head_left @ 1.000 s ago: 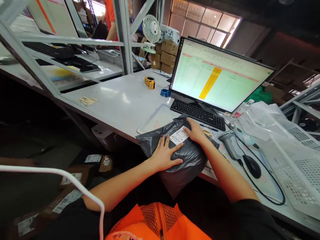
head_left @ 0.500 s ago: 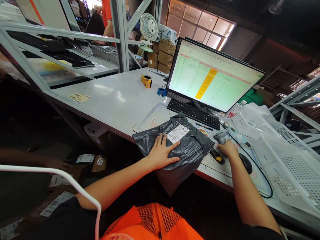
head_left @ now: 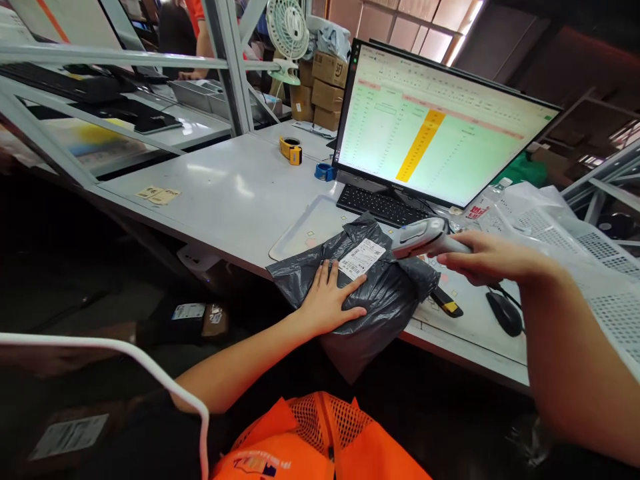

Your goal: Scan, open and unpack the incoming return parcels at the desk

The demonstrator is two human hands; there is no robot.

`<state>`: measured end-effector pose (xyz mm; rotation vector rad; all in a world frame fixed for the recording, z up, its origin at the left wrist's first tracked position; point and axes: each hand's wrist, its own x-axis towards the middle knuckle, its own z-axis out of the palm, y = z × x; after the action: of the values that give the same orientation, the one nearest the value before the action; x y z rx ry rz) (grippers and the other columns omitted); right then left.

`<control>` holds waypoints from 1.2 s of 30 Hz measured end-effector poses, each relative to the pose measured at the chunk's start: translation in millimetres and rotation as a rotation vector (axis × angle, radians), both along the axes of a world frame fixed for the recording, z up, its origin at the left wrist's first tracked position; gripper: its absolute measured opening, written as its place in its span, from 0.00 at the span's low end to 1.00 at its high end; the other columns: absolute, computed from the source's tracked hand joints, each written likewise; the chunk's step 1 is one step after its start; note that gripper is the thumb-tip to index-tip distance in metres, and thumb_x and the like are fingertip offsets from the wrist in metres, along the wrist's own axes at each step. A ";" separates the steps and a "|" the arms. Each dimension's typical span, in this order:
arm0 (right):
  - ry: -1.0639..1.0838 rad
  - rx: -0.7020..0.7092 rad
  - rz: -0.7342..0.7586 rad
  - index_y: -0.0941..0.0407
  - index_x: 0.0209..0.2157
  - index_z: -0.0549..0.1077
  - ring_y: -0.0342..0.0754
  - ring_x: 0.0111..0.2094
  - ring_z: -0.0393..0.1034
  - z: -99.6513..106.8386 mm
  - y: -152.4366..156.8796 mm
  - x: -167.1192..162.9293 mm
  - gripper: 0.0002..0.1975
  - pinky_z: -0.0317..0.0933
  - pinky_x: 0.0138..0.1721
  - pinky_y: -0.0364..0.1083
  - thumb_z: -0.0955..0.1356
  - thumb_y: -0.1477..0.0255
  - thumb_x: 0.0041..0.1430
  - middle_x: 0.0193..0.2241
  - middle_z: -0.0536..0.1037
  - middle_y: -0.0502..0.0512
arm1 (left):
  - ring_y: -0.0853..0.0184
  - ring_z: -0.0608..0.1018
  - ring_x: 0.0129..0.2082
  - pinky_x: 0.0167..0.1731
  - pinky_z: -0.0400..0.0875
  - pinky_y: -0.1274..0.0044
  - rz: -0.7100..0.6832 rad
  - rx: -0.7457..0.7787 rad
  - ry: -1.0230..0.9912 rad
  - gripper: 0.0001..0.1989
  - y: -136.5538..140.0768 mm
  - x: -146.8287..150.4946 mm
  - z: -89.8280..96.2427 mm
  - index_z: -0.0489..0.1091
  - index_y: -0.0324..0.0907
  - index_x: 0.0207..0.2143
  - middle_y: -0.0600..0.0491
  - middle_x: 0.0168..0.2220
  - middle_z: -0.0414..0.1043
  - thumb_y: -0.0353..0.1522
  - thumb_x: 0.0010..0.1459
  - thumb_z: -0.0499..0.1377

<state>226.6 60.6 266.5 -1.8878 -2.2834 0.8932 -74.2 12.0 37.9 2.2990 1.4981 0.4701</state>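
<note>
A dark grey plastic mailer bag (head_left: 385, 303) lies over the front edge of the desk, its lower corner hanging off. On its top is a white shipping label (head_left: 362, 259) with printed barcodes. My left hand (head_left: 330, 300) rests flat on the bag with fingers spread, just below the label. In my right hand (head_left: 483, 259) is a grey and white barcode scanner (head_left: 423, 235), held by its handle above the bag's right side. The scanner's head points left toward the label. A box cutter (head_left: 447, 302) with a yellow end lies right of the bag, partly covered by it.
Behind the bag stand a keyboard (head_left: 383, 205) and a monitor (head_left: 440, 127). A mouse (head_left: 505, 312) and white perforated baskets (head_left: 613, 313) are at right. Tape rolls, one yellow (head_left: 291, 151) and one blue (head_left: 325, 172), sit further back. A white curved tube (head_left: 145, 363) crosses the lower left.
My right hand has lifted the barcode scanner off the desk and brought it up and left over the bag. My left hand stays on the bag. The view has shifted slightly.
</note>
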 end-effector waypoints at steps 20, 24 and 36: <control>0.017 -0.111 0.027 0.54 0.51 0.73 0.39 0.17 0.55 1.5 0.7 -8.9 0.28 0.47 0.15 0.38 0.72 0.47 0.61 0.22 0.61 0.42 | 0.30 0.39 0.77 0.72 0.49 0.42 0.012 0.030 0.053 0.41 -1.0 -3.1 5.2 0.54 0.64 0.76 0.43 0.80 0.38 0.58 0.65 0.61; 0.021 -0.214 0.107 0.55 0.41 0.69 0.38 0.17 0.54 28.5 10.6 -31.5 0.26 0.49 0.15 0.39 0.75 0.47 0.59 0.21 0.62 0.43 | 0.28 0.38 0.77 0.71 0.49 0.40 0.011 0.002 0.065 0.41 -1.1 -2.6 7.6 0.53 0.64 0.76 0.42 0.80 0.35 0.59 0.66 0.60; -0.210 -0.142 0.238 0.56 0.36 0.72 0.41 0.20 0.62 31.1 40.8 -78.0 0.18 0.55 0.19 0.41 0.72 0.55 0.64 0.23 0.68 0.48 | 0.30 0.38 0.77 0.72 0.46 0.41 0.023 0.002 0.066 0.41 -2.1 -2.8 5.0 0.52 0.66 0.76 0.45 0.80 0.32 0.58 0.66 0.62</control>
<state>148.6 101.4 297.6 -1.8726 -2.6813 0.9463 -77.0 9.8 42.9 2.3221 1.5574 0.4060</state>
